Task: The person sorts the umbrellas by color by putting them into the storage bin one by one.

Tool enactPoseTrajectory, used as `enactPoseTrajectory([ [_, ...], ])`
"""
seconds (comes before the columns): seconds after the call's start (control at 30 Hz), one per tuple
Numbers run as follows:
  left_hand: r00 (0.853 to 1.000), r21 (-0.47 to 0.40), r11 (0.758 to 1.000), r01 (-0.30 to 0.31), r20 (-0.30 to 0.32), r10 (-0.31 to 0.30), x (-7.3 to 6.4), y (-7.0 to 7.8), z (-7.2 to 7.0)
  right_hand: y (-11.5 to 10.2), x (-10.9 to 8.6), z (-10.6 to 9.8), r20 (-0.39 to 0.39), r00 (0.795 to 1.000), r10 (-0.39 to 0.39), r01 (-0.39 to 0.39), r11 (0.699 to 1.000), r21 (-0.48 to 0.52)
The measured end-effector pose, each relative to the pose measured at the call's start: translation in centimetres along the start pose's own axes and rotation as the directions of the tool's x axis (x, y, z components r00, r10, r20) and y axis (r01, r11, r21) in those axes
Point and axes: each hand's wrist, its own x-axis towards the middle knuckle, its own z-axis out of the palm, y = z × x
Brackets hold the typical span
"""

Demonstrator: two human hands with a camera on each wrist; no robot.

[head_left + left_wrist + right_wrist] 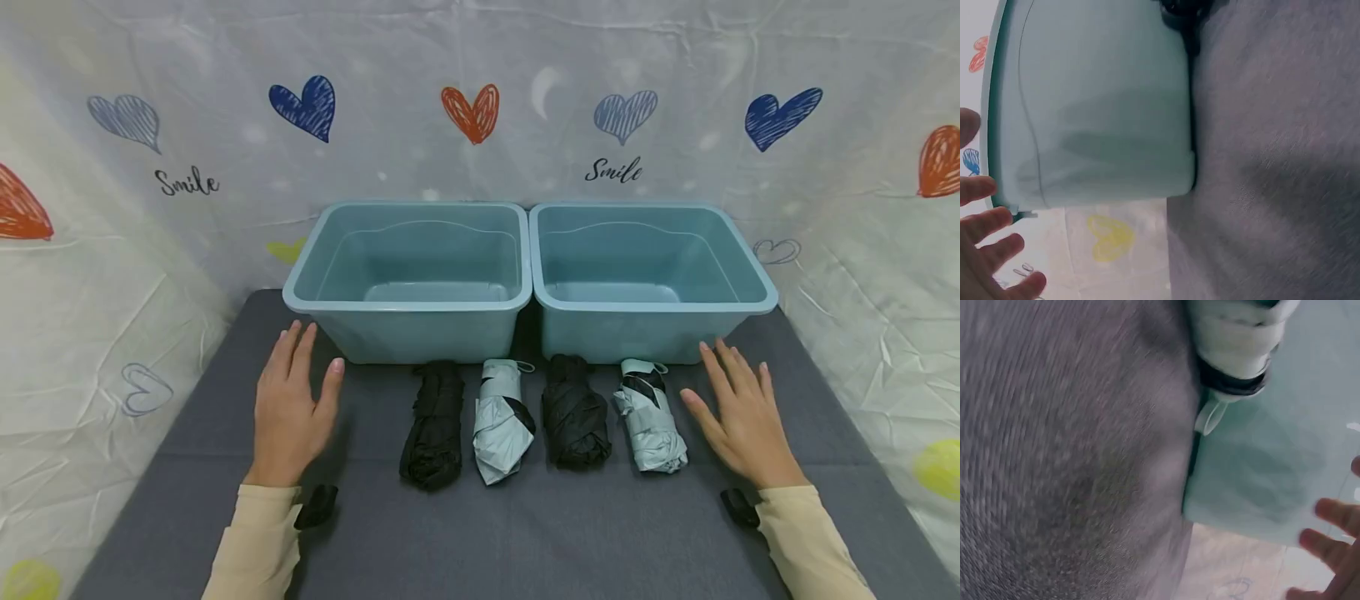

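Note:
Four folded umbrellas would exceed a small count, so several lie side by side on the cloth in the head view. From left they are a black umbrella [433, 425], a silver umbrella [501, 429], another black umbrella [576, 417] and another silver umbrella [651, 421] with a wrist loop. My left hand [294, 408] is left of them, fingers spread, holding nothing, near the left blue bin [420, 333]. Beyond the rightmost umbrella, my right hand [744, 417] is spread and holds nothing, near the right blue bin [622, 333]. Both bins look empty inside.
A dark grey cloth [480, 542] covers the table. Behind and beside it hangs a pale curtain [540, 50] printed with hearts. The two bins stand side by side at the back edge, their rims almost touching.

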Motion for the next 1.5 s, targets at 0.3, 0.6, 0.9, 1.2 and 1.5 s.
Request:
enactPoseTrajectory([
  [0.3, 0.981, -0.222, 0.964, 0.144, -0.098, -0.169, 3.0, -0.8, -2.1, -1.5, -0.7, -1.1, 0.147, 0.984, 0.103, -0.137, 0.96, 0.244],
  [0.6, 0.914, -0.4, 0.822, 0.405, 0.159, -0.373, 8.6, -2.9, -2.8, -2.3, -1.2, -1.4, 0.302, 0.948, 0.105, -0.219, 0.901, 0.374],
  [0.9, 0.829, -0.532, 0.64, 0.554, 0.424, -0.365, 11.7, -5.2, -1.4, -2.1, -1.2, -1.6, 0.411, 0.904, 0.118, -0.306, 0.851, 0.428],
  [1.2, 0.789, -0.64, 0.462, 0.614, 0.507, -0.348, 12.4, -5.7, -0.3, -1.7, -1.2, -1.2, 0.466, 0.879, 0.099, -0.336, 0.823, 0.459],
  [1.5, 0.791, -0.672, 0.418, 0.611, 0.497, -0.358, 12.0, -5.4, 0.1, -0.9, 0.2, -0.2, 0.549, 0.833, 0.073, -0.391, 0.779, 0.49],
])
